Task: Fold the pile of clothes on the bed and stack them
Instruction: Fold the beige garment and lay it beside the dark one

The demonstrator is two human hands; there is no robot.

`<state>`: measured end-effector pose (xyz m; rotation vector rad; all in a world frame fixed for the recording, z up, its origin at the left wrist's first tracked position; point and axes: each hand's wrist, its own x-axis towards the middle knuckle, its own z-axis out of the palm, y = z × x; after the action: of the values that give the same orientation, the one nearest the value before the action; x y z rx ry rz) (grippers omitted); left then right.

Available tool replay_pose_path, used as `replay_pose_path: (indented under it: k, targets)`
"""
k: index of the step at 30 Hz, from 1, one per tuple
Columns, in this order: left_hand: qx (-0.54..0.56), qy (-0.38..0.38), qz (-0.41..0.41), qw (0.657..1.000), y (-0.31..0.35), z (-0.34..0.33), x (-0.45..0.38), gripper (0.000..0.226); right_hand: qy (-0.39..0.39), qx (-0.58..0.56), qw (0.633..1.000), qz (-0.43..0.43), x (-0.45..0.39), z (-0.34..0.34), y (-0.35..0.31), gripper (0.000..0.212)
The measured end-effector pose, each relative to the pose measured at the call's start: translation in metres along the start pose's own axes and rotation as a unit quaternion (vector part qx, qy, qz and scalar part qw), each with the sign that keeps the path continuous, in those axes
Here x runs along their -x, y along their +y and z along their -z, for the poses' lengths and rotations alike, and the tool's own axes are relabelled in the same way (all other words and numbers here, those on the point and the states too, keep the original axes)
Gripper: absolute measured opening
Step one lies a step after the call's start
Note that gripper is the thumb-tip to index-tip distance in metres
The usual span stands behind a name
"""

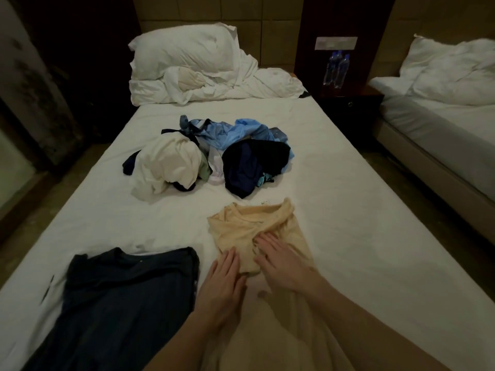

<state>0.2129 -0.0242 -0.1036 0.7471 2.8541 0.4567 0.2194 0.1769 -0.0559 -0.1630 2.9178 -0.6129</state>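
Near the foot of the bed (pixel 334 183), a beige shirt (pixel 249 223) lies partly folded on the white sheet, collar toward the pillow (pixel 184 49). Left hand (pixel 223 286) rests flat, fingers spread, on the shirt's lower left edge; right hand (pixel 278 259) presses flat, fingers apart, on its middle. Neither hand grips the cloth. Left of the shirt lies a dark navy shirt (pixel 128 295), spread flat and apart from it. Beyond both, mid-bed, sits the unfolded pile of clothes (pixel 209 153): white, light blue and black garments heaped together. Water bottles (pixel 336 69) stand on the nightstand (pixel 351 103) beside the bed.
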Motion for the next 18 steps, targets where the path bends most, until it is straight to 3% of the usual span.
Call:
replay_pose_path:
  k: [4, 8, 10, 15, 18]
  targets:
    - [-0.002, -0.026, 0.032, 0.999, 0.005, -0.003, 0.050, 0.066, 0.065, -0.051, 0.997, -0.009, 0.057, 0.003, 0.011, 0.055]
    - [0.018, -0.040, 0.072, 0.996, 0.021, -0.001, 0.103, 0.062, 0.002, 0.049, 0.992, -0.116, 0.127, -0.012, 0.028, 0.057]
    - [0.025, -0.026, 0.110, 0.993, 0.034, -0.001, 0.127, 0.058, 0.006, 0.048, 0.981, -0.185, 0.164, -0.022, 0.030, 0.057]
    - [0.047, 0.044, 0.227, 0.972, 0.062, -0.003, 0.182, 0.020, 0.099, 0.003, 0.949, -0.299, 0.231, -0.041, 0.026, 0.037]
    - [0.059, 0.036, 0.272, 0.960, 0.075, -0.007, 0.214, 0.033, 0.085, -0.042, 0.937, -0.335, 0.262, -0.044, 0.018, 0.046]
